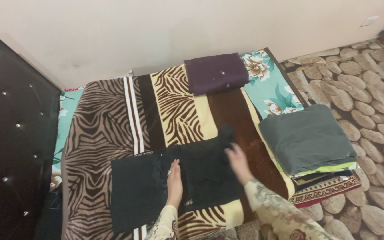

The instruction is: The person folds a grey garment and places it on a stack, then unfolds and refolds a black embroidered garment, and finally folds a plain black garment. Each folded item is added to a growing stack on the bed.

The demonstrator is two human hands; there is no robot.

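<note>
A black garment (143, 186) lies spread on a brown zebra-striped blanket (98, 124). My left hand (174, 182) rests flat on the middle of the garment, fingers together, a ring on one finger. My right hand (237, 161) is at the garment's right edge, blurred, its fingers on a raised fold of the black cloth near the upper right corner. Both arms wear patterned floral sleeves.
A folded dark purple cloth (216, 73) sits at the blanket's far end. A stack of folded clothes topped by a grey piece (307, 138) lies at the right. A black studded headboard (10, 133) stands at the left. A pebble-pattern carpet (370, 102) covers the floor at the right.
</note>
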